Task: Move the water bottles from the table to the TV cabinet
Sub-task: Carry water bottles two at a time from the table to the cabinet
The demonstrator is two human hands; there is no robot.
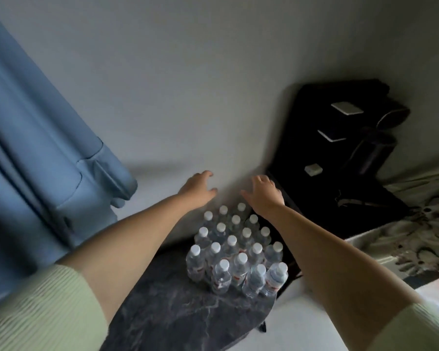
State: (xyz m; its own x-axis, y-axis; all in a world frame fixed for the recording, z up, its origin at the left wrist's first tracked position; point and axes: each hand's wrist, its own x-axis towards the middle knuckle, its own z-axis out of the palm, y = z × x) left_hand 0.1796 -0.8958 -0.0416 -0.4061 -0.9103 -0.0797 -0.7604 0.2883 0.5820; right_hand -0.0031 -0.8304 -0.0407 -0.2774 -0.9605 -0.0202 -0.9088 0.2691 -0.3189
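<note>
1. A cluster of clear plastic water bottles with white caps is seen standing upright on a dark grey marble-patterned table top, packed cap to cap in rows toward the table's 1 o'clock edge. The tight grid suggests a shrink-wrapped pack, which would explain why the bottles are being approached as one block (the wrap itself cannot be made out with certainty).

2. About nineteen caps can be counted, in rows of three or four; the far ones are partly hidden under the wrists, so the count is approximate.

3. The left hand is stretched out at 11 o'clock of the cluster, past its far end, with fingers spread and lightly curved. Nothing is held and no bottle is touched.

4. The right hand is reached out at 1 o'clock of the cluster, above the farthest caps, its fingers likewise spread wide and holding nothing.

5. The two hands are placed on either side of the far end, probably so that the whole pack can be clasped from both flanks; the lift is judged not yet begun.

6. Two pale green ribbed sleeves are pushed up the forearms.

7. A black low cabinet bearing three small white blocks stands at 2 o'clock, and a blue curtain hangs at 9 o'clock.
</note>
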